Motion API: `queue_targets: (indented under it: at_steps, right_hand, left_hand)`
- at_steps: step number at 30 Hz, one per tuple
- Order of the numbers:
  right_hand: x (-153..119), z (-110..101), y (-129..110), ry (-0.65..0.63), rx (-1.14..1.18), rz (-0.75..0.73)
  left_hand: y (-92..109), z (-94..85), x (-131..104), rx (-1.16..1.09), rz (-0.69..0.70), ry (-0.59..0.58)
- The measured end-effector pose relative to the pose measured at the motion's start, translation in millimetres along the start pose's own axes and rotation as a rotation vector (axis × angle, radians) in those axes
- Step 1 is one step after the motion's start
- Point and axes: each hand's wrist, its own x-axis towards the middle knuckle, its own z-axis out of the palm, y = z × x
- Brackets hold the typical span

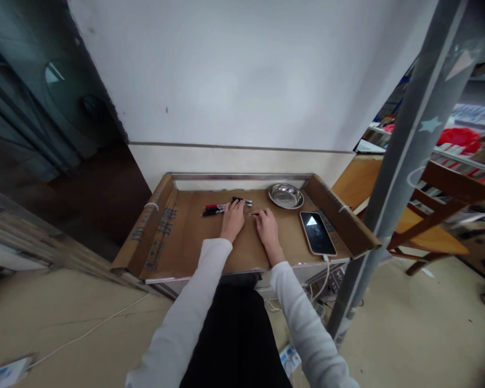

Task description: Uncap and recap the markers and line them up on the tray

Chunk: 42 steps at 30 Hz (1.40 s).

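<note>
My left hand (233, 220) lies over the cardboard surface with its fingers stretched forward, touching or just above a dark pen with a clear, silvery end (248, 203). Left of that hand are several pens side by side, a red one (210, 207) and a black one (210, 212) among them. The hand covers their right ends. Just to the right, my right hand (267, 227) is closed, thumb and fingertips pinching a small, thin metallic piece (251, 214) that points left. Its kind is too small to make out.
A round steel dish (286, 196) stands at the back right. Nearer is a phone (318, 233) with a white cable (326, 275) over the front edge. Folded cardboard walls (147, 231) border the sides. A grey metal post (404, 161) and wooden chair (432, 215) are at the right.
</note>
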Motion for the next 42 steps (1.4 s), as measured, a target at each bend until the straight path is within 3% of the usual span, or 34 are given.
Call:
queue_targets:
  at_steps: [6,11,20,24,28,31,38,42]
  right_hand:
    - [0,-7,0,0.03,-0.087,0.078]
    - [-2,-8,1,0.023,-0.099,0.093]
    - [-6,-9,-15,-0.111,0.147,-0.152]
    - [-4,-5,-17,-0.178,0.163,-0.234]
    - [6,6,-9,-0.13,-0.072,-0.117]
    - [14,13,-5,-0.098,-0.17,-0.041]
    - [23,20,-6,-0.098,-0.244,-0.021]
    - [22,20,-5,-0.082,-0.248,-0.026]
  left_hand:
    - [6,-7.5,-11,0.103,0.007,-0.065]
    - [10,-20.6,-26,-0.003,0.055,-0.069]
    - [8,-28.7,-35,-0.07,-0.045,-0.005]
    - [3,-37.5,-43,-0.043,-0.172,0.096]
    - [-5,-43.1,-52,0.064,-0.387,0.141]
    - [-10,-39.9,-54,0.136,-0.475,0.133]
    - [-15,-33.4,-45,0.17,-0.561,0.132]
    - [-14,-36.4,-43,0.129,-0.521,0.113]
